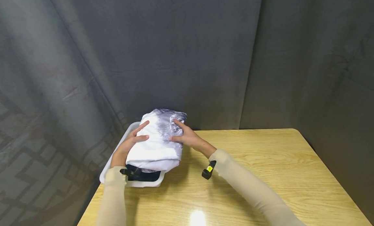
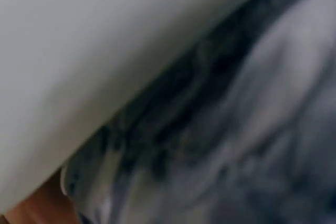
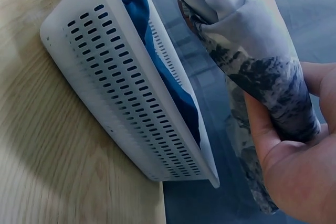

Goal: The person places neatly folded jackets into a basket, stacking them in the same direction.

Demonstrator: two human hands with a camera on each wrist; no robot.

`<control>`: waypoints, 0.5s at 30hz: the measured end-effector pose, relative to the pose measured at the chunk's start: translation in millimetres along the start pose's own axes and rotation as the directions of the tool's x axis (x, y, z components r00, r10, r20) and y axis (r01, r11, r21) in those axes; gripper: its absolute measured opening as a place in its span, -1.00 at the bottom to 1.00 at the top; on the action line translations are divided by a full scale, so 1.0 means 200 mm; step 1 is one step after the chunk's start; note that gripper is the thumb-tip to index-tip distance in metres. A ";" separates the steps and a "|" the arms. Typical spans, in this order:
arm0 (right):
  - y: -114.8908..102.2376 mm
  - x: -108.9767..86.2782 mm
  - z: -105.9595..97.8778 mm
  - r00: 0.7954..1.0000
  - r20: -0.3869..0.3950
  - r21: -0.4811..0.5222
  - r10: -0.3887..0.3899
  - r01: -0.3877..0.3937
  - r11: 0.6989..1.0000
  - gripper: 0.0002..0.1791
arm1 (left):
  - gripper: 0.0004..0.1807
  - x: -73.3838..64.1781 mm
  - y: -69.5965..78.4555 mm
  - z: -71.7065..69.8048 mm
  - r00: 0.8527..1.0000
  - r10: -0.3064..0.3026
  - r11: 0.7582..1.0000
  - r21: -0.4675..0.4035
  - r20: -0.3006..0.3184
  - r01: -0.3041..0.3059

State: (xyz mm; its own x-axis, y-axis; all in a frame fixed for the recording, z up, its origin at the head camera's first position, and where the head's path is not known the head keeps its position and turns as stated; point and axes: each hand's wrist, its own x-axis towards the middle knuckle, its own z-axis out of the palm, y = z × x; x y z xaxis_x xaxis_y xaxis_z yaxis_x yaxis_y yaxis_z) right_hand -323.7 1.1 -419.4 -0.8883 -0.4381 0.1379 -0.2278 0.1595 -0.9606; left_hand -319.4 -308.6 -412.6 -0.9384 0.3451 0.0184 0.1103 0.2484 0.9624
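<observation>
A folded white garment or cloth [image 1: 155, 148] with a grey, marbled pattern is held over a white plastic basket [image 1: 146, 184], tilted above its rim. My left hand [image 1: 130, 143] grips its left side, thumb on top; the fingers beneath are hidden. On the opposite side my right hand [image 1: 188, 136] pinches the fabric, and the right wrist view shows its fingers curled round the folded edge [image 3: 283, 93]. Close up in the left wrist view, dark marbled fabric [image 2: 236, 119] lies beside a blurred pale surface [image 2: 94, 51].
Dark blue cloth [image 3: 168, 77] lies inside the basket, whose perforated wall [image 3: 121, 87] stands at the left end of the wooden table [image 1: 263, 167]. Grey curtains [image 1: 163, 51] hang behind the table and on both sides.
</observation>
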 end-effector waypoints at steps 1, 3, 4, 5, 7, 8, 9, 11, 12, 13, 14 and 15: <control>0.00 0.00 0.01 1.000 0.004 -0.004 -0.001 0.001 1.000 0.03 | -0.20 -0.01 0.00 -0.01 1.000 -0.007 1.000 0.008 -0.003 0.007; 0.00 0.02 0.03 1.000 0.011 -0.012 -0.004 0.004 1.000 0.03 | -0.19 -0.02 -0.01 -0.03 1.000 -0.027 0.999 0.038 -0.015 0.027; 0.00 0.02 0.04 1.000 0.016 -0.013 -0.005 0.005 1.000 0.03 | -0.19 -0.03 -0.01 -0.04 0.999 -0.032 0.998 0.049 -0.018 0.033; 0.00 0.03 0.05 1.000 0.020 -0.016 -0.005 0.005 1.000 0.03 | -0.19 -0.03 -0.01 -0.04 0.999 -0.045 0.997 0.060 -0.026 0.046; 0.01 0.04 0.07 1.000 0.028 -0.020 -0.004 0.004 1.000 0.03 | -0.18 -0.04 -0.02 -0.06 0.998 -0.052 0.995 0.084 -0.037 0.055; 0.01 0.04 0.07 1.000 0.031 -0.018 -0.004 0.004 1.000 0.03 | -0.19 -0.04 -0.03 -0.07 0.998 -0.049 0.995 0.090 -0.037 0.052; 0.01 0.04 0.08 0.999 0.036 -0.019 -0.001 0.002 1.000 0.04 | -0.19 -0.04 -0.04 -0.08 0.998 -0.043 0.995 0.094 -0.036 0.046; 0.01 0.05 0.10 0.999 0.047 -0.019 0.005 -0.004 1.000 0.05 | -0.19 -0.05 -0.05 -0.10 0.999 -0.030 0.994 0.103 -0.035 0.034; 0.02 0.06 0.11 0.999 0.051 -0.020 0.009 -0.008 1.000 0.05 | -0.19 -0.05 -0.05 -0.11 0.999 -0.021 0.994 0.103 -0.032 0.024; 0.02 0.06 0.12 0.999 0.053 -0.019 0.011 -0.010 1.000 0.05 | -0.19 -0.06 -0.06 -0.11 0.999 -0.021 0.994 0.103 -0.036 0.025; 0.02 0.06 0.13 0.998 0.055 -0.021 0.014 -0.013 1.000 0.05 | -0.19 -0.07 -0.06 -0.12 0.999 -0.018 0.995 0.101 -0.033 0.021; 0.02 0.07 0.14 0.998 0.057 -0.023 0.017 -0.015 1.000 0.05 | -0.19 -0.07 -0.06 -0.13 0.999 -0.019 0.995 0.100 -0.034 0.023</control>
State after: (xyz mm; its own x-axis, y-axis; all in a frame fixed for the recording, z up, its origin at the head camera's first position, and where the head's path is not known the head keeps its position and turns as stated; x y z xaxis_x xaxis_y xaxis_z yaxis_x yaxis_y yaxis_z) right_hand -325.4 -28.2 -427.9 -0.8676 -0.4855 0.1079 -0.2236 0.1868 -0.9566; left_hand -315.9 -339.8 -418.2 -0.9508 0.3095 0.0089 0.1211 0.3450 0.9308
